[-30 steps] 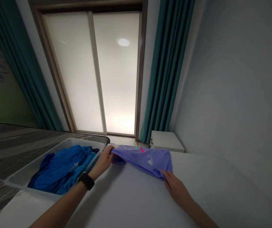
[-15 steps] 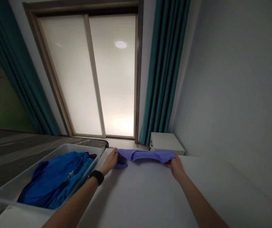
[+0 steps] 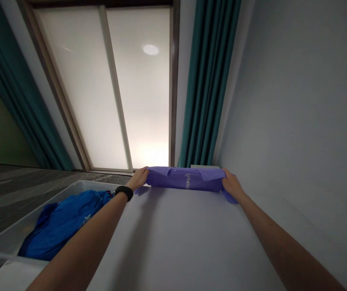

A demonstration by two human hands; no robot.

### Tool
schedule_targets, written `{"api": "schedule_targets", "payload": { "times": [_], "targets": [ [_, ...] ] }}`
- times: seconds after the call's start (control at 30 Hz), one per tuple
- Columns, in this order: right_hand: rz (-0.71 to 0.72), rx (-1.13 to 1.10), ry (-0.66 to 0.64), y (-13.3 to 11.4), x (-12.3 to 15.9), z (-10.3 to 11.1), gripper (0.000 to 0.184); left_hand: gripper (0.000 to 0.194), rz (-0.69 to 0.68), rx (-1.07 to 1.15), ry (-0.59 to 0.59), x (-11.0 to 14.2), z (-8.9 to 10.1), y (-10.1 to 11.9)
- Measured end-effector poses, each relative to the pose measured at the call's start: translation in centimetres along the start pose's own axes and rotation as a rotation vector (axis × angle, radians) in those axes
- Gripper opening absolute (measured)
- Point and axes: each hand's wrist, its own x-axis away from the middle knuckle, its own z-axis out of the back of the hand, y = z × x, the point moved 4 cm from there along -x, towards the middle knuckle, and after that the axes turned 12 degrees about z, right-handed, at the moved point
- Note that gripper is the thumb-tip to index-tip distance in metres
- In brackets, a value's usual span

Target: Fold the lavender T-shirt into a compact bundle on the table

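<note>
Window: frosted sliding panes fill the 11 to 12 o'clock part of the view, their frame running down to the floor line.
Wall: plain grey wall takes the whole 1 to 4 o'clock side and meets the table's right edge.
Curtains: teal curtain hangs at 12 to 1 o'clock just behind the table's far edge; a second teal curtain hangs at 10 o'clock.
Table: white tabletop spreads from 6 o'clock up to the centre; the wide stretch between the two forearms is bare, open surface.
Bin: clear plastic bin sits at 8 o'clock against the table's left edge, holding bunched blue clothes.
Garment: purple shirt is stretched in a band along the table's far edge, at centre, its loose ends drooping past each hand.
Left hand: left hand is closed on the shirt's left end; a black watch sits on the wrist, near the bin's far corner.
Right hand: right hand is closed on the shirt's right end, near the wall.
</note>
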Motion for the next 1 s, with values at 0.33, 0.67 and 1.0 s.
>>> {"api": "schedule_targets", "payload": {
  "times": [0.33, 0.67, 1.0],
  "targets": [
    [0.161, 0.037, -0.336, 1.8, 11.9, -3.7, 0.051, 0.047, -0.078, -0.086, -0.222, 8.0, -4.2, -4.0],
    [0.304, 0.267, -0.673, 1.9, 18.9, -3.2, 0.069, 0.046, -0.131, -0.211, -0.384, 13.9, -4.3, -6.7],
    [0.432, 0.236, -0.655, 0.3, 25.0, 0.7, 0.069, 0.042, -0.266, -0.306, -0.393, 21.5, -1.4, -6.4]
  ]
}}
